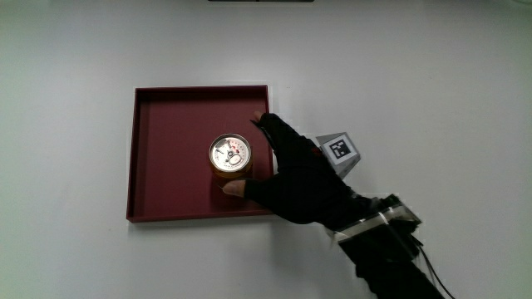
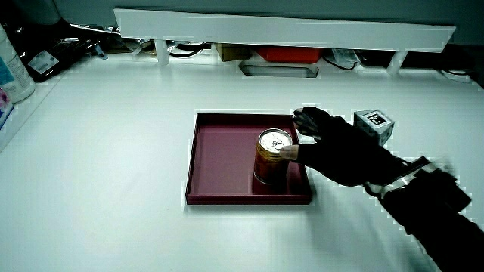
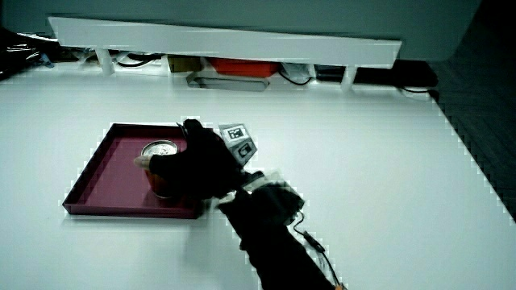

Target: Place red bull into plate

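A Red Bull can [image 1: 230,156] stands upright inside the dark red square plate [image 1: 166,124], toward the plate's edge nearer to the person. The gloved hand [image 1: 252,158] is beside the can, reaching in over the plate's rim. Its thumb rests against the can's nearer side. Its fingers [image 1: 264,124] are spread and stretched out past the can, not wrapped round it. Both side views show the same: the can [image 2: 271,157] [image 3: 160,176] upright in the plate [image 2: 219,159] [image 3: 105,173], with the hand [image 2: 296,134] [image 3: 176,150] against it. The patterned cube [image 1: 341,149] sits on the hand's back.
A low white partition [image 2: 287,26] runs along the table's edge farthest from the person, with boxes and cables under it. A bottle [image 2: 11,68] stands at the table's edge in a side view. A cable [image 1: 432,266] trails from the forearm.
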A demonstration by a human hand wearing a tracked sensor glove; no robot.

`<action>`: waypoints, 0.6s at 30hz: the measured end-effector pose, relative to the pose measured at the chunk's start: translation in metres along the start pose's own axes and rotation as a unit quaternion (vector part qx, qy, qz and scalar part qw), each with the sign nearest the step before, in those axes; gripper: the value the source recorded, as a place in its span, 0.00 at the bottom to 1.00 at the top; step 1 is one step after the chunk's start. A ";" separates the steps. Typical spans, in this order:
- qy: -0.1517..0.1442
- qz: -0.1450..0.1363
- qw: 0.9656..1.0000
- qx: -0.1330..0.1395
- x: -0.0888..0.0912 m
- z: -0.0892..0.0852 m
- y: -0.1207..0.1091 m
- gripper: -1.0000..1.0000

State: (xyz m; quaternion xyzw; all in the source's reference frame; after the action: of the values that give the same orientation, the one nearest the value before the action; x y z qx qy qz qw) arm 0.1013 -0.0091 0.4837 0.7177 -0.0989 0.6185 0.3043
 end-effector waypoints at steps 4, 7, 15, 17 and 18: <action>-0.035 -0.011 0.999 -0.040 -0.025 0.012 -0.012 0.02; -0.054 -0.020 0.997 -0.054 -0.039 0.021 -0.022 0.00; -0.087 -0.029 0.993 -0.074 -0.065 0.044 -0.046 0.00; -0.119 -0.027 0.990 -0.076 -0.065 0.051 -0.052 0.00; -0.122 -0.024 0.989 -0.079 -0.067 0.053 -0.055 0.00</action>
State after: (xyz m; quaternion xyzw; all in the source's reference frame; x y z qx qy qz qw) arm 0.1589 -0.0108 0.3998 0.7638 -0.1664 0.5089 0.3606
